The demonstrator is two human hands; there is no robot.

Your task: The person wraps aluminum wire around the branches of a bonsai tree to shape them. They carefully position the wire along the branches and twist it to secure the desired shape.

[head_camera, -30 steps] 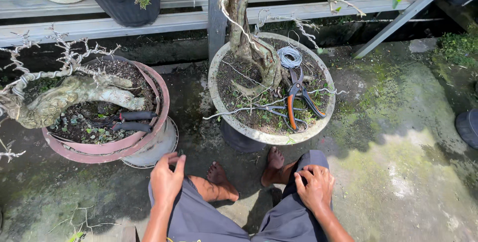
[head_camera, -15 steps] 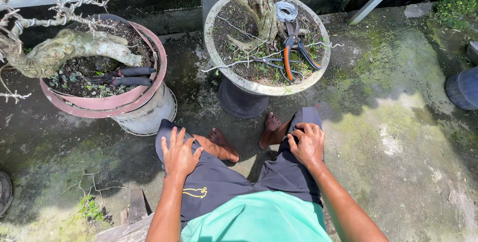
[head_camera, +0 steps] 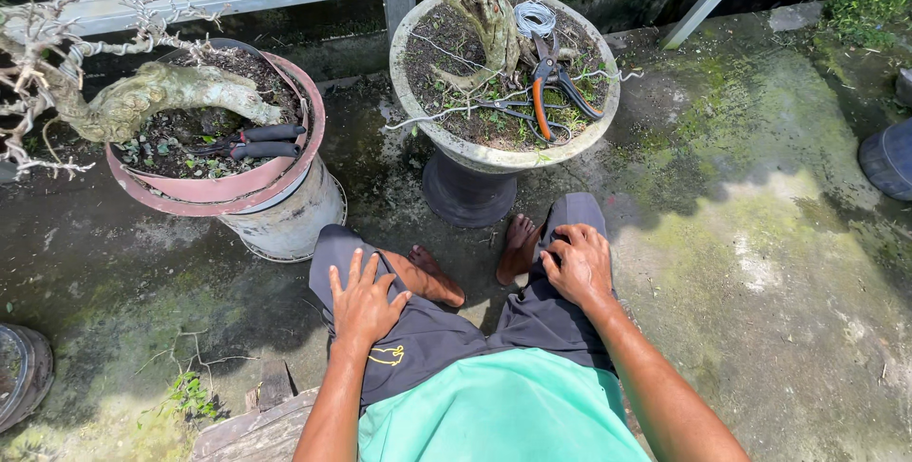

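Both hands lie flat and empty, left hand [head_camera: 363,302] and right hand [head_camera: 577,265], on the knees; orange-handled pliers [head_camera: 551,87] probably parked within reach in the grey pot [head_camera: 456,144].

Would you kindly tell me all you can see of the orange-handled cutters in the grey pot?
The cutters lie flat on the soil of the round grey pot, right of the tree trunk. One handle is orange, the other dark; the handles spread apart towards the near rim, and the dark metal head points at a coil of wire. Thin wires lie beside them. Neither hand touches them.
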